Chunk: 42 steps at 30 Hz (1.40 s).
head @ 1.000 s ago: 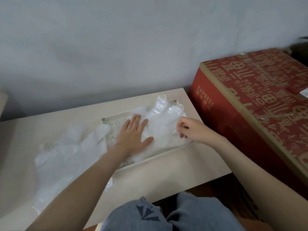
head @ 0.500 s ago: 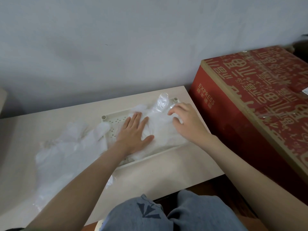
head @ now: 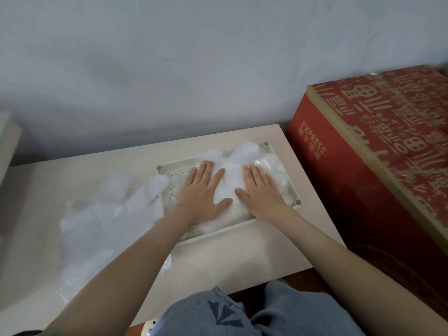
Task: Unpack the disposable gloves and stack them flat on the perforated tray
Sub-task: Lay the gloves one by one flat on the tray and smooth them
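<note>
Right hand [head: 263, 194]: moved down beside left hand [head: 201, 194], now flat.
Fingers [head: 206, 169]: straight, slightly apart, pressing down.
Gloves [head: 229, 190]: crinkly clear plastic under fingers, on perforated tray [head: 297, 202].
Box [head: 363, 190]: red cardboard right of fingers, "EXPRESS".

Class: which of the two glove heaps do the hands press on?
The heap on the perforated tray, under the left hand and right hand. The other heap lies on the table, left of the tray.

Thin translucent white gloves [head: 229, 185] lie stacked in the cream perforated tray [head: 218, 235]; other loose gloves [head: 101, 214] lie crumpled just left of it.
</note>
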### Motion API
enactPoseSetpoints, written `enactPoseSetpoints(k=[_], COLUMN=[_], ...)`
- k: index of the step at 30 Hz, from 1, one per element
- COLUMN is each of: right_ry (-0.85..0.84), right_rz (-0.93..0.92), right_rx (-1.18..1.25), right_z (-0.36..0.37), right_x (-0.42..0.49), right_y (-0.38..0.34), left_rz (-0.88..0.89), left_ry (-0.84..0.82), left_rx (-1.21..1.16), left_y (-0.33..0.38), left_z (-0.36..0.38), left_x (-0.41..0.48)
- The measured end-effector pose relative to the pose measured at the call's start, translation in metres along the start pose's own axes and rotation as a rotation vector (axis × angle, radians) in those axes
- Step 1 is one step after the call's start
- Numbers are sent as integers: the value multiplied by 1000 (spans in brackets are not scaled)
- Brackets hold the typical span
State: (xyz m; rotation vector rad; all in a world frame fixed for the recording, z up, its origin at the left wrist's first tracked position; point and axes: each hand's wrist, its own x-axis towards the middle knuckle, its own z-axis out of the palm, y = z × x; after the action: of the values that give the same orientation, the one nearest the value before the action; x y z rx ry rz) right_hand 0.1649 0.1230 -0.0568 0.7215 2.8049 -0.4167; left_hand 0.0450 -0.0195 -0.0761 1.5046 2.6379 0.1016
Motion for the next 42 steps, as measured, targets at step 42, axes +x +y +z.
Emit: enactPoseSetpoints(k=[42], right_ry=[-370], right_rz=[-269], right_rx=[325], right_z=[-51], right_x=[-55], right_y=[-138], left_rz=[-417], left_ry=[54], left_rx=[-239], left_y=[-118], left_z=[-55], left_x=[-196])
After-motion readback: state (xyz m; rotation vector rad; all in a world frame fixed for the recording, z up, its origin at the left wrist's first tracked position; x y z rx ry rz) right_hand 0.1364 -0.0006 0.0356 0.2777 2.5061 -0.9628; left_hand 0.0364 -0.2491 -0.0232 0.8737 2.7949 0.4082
